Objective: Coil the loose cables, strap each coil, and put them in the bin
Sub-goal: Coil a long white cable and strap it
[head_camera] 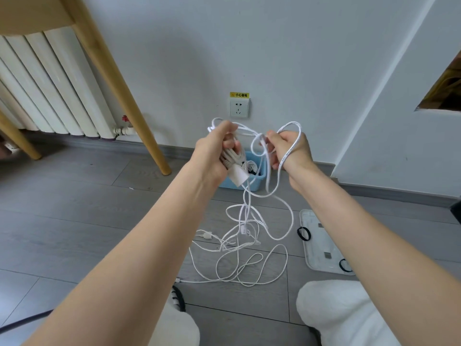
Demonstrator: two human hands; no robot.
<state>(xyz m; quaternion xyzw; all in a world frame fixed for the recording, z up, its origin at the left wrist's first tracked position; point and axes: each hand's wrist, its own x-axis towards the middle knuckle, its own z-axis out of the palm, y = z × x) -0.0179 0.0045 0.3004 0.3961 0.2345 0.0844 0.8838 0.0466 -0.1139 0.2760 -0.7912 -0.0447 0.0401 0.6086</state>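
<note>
On the grey floor (74, 221) we see the loose white cables (239, 255) — tangled, near the blue bin (257, 182). Our left hand (214, 151) grips a cable bundle (233, 161); our right hand (287, 151) pinches a raised loop (289, 127).

White cable (268, 171) is looping around both hands' grips; behind them a light blue bin (259, 179) is showing, black straps (303, 233) lying below right on grey wood-grain floor (99, 208)
</note>
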